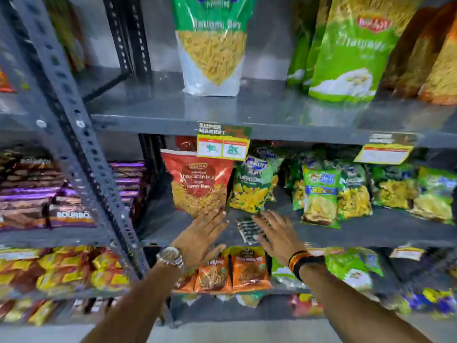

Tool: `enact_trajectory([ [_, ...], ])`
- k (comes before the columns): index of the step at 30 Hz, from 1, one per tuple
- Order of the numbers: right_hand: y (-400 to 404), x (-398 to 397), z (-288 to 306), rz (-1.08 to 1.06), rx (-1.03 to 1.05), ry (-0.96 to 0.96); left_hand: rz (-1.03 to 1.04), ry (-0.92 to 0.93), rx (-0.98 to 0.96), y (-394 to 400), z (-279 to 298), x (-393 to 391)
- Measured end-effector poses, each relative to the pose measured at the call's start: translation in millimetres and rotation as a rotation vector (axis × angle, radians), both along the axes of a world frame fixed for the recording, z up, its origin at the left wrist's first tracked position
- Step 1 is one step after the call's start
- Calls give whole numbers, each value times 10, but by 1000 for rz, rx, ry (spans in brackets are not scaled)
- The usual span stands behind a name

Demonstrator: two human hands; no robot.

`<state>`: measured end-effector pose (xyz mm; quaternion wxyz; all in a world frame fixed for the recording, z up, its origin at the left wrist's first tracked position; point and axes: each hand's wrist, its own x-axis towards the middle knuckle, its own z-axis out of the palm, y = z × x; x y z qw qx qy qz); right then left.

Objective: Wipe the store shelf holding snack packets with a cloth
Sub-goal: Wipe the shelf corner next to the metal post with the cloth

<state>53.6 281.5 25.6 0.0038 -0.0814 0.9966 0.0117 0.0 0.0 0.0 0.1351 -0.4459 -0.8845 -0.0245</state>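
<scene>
Middle shelf (371, 231) of a grey metal rack, clearing step. The left hand (201, 237), fingers spread and flat, touched the lower edge of the red Navratan Mix packet (197, 179) standing near the shelf's left end; judged, it was shifting the packet aside to bare the surface. The right hand (277, 233) lay open, palm down, on the checked cloth (247, 230) near the shelf's front edge, gripping nothing. The next move would call for a wipe along the bared strip without toppling the green packet (252, 186) just behind the cloth. Further right stood more green and yellow snack packets (321, 194).
</scene>
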Motion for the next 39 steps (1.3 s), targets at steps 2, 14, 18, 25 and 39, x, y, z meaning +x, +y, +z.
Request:
enact_trajectory([
  [2, -6, -110, -186, -46, -53, -49, -13, 16, -73, -6, -224, -156],
  [14, 40, -321, -478, 21, -9, 29, -102, -37, -144, -63, -735, -495],
  [18, -24, -230, -486, 1, 29, 54, -94, -63, -117, -50, -724, -464],
  [25, -187, 133, -183, 1, 13, 55, -20, -1, -114, -127, -434, -136],
  [39, -1059, 911, 1988, 283, -176, 530, 82, 317, 231, -1192, 1962, 615],
])
